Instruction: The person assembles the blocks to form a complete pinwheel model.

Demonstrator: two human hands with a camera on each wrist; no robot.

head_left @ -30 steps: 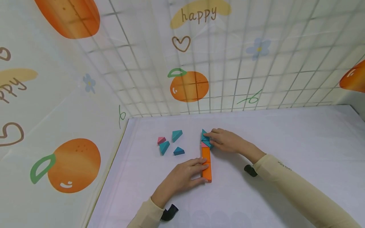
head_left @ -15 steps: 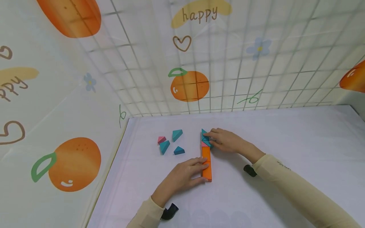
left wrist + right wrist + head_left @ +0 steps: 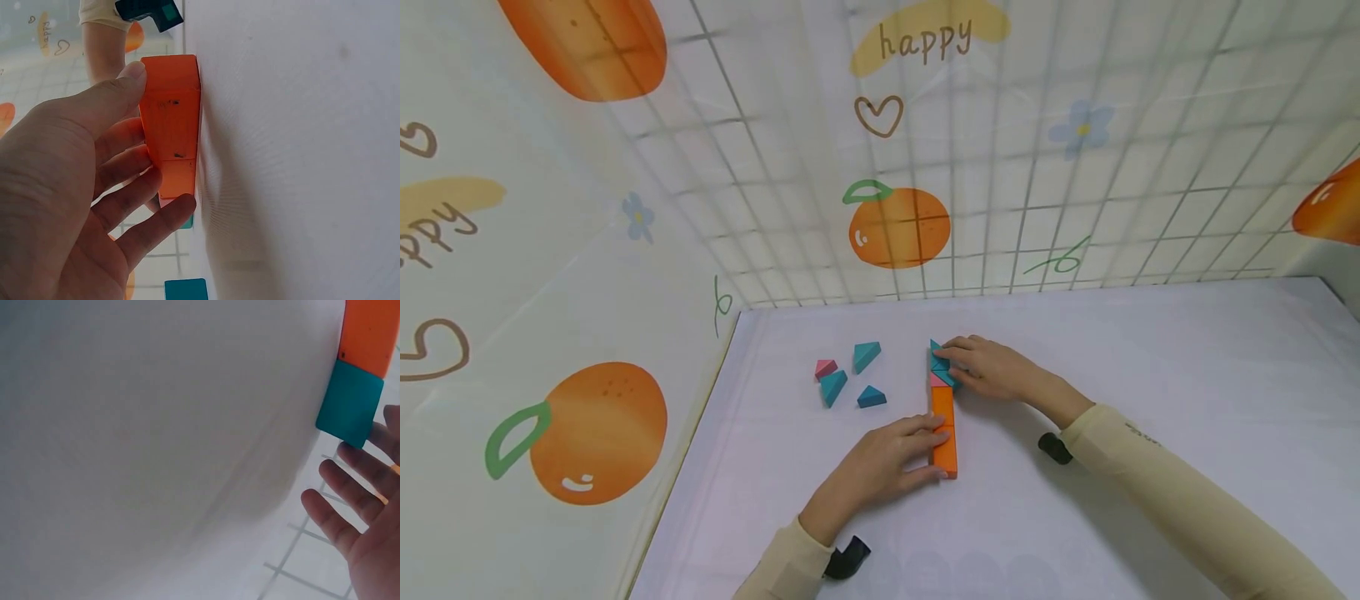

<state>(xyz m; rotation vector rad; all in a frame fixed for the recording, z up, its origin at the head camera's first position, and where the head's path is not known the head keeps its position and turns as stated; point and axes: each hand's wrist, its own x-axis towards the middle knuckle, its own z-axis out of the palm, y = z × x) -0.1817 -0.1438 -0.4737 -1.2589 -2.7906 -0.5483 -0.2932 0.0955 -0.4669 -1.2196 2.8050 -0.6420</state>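
Note:
Two orange blocks (image 3: 943,402) lie end to end in a line running away from me. Beyond them come a small pink triangular block (image 3: 937,381) and teal triangular blocks (image 3: 938,364), fitted together. My left hand (image 3: 880,461) rests against the orange blocks from the left, its thumb at the near end; the left wrist view shows its fingers extended along the orange side (image 3: 170,125). From the right, my right hand (image 3: 992,368) touches the teal blocks with nearly straight fingers, partly covering them. A square teal face (image 3: 351,403) adjoins orange in the right wrist view.
Left of the line lie loose triangular blocks: a pink one (image 3: 825,369), a teal one (image 3: 832,388), another teal one (image 3: 866,357) and a darker blue one (image 3: 871,397). A printed cloth wall (image 3: 985,225) stands behind the white table (image 3: 1150,358).

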